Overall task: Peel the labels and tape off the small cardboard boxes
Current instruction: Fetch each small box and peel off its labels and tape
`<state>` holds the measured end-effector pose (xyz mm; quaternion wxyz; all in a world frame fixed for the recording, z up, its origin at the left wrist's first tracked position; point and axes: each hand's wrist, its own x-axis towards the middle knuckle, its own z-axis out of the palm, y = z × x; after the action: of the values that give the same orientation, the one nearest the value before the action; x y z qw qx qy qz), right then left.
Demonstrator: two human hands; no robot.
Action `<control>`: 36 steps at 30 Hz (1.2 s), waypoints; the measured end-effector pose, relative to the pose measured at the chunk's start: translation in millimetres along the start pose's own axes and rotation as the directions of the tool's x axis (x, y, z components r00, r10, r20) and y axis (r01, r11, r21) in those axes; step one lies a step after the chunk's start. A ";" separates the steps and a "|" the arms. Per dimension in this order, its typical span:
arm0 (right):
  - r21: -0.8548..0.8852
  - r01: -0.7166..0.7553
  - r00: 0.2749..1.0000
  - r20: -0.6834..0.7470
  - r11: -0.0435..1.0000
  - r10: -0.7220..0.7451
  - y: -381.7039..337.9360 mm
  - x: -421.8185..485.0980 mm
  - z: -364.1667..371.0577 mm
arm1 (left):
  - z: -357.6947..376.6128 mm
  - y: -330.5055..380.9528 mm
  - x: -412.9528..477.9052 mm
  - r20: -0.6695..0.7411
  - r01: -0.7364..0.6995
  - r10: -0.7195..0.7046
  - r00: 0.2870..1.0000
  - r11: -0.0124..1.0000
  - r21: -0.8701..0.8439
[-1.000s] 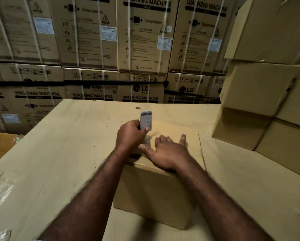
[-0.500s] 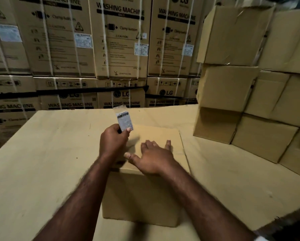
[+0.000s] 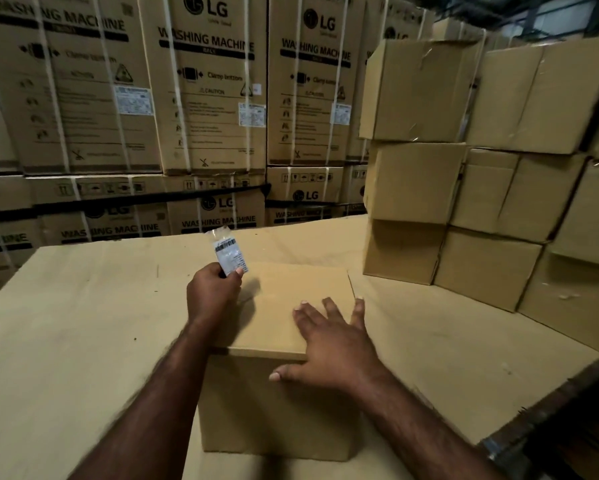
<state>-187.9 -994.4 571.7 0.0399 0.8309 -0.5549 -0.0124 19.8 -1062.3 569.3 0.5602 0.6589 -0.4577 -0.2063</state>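
A small plain cardboard box (image 3: 280,403) stands in the middle of a large cardboard work surface (image 3: 83,323). My left hand (image 3: 213,294) hovers at the box's far left corner and pinches a white barcode label (image 3: 229,255) with clear tape on it, held upright and free of the box. My right hand (image 3: 332,344) lies flat on the box top near its right edge, fingers spread and straight, thumb over the front edge.
A stack of small plain cardboard boxes (image 3: 481,188) rises at the right, close to the box. Large strapped washing machine cartons (image 3: 204,98) form a wall behind the surface. The surface's right edge (image 3: 547,396) drops off into a dark gap.
The view has turned right and up. My right hand has slid from the middle of the box top to its right edge. The left hand still holds the peeled label.
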 end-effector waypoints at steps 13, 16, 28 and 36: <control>0.412 -0.316 0.909 -0.126 0.855 0.396 17.1 -61.3 25.2 | 4.4 20.1 -27.8 0.275 -0.031 0.078 0.958 0.985 -0.170; 0.436 -0.300 0.905 -0.153 0.849 0.398 38.5 -74.2 21.4 | 11.7 39.1 -47.1 0.327 0.018 0.082 0.941 0.956 -0.294; 0.553 -0.413 0.733 -0.269 0.723 0.625 204.1 -130.1 45.2 | 182.7 110.8 -120.2 0.523 0.048 0.198 0.829 0.907 -0.419; 0.574 -0.465 0.700 -0.229 0.675 0.677 332.1 -140.4 55.1 | 314.7 143.3 -159.1 0.627 0.068 0.224 0.746 0.911 -0.406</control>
<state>-551.2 -994.3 540.0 -0.0430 0.5729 -0.7543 0.3178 -359.3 -1095.8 573.5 0.4932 0.3923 -0.6011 -0.4914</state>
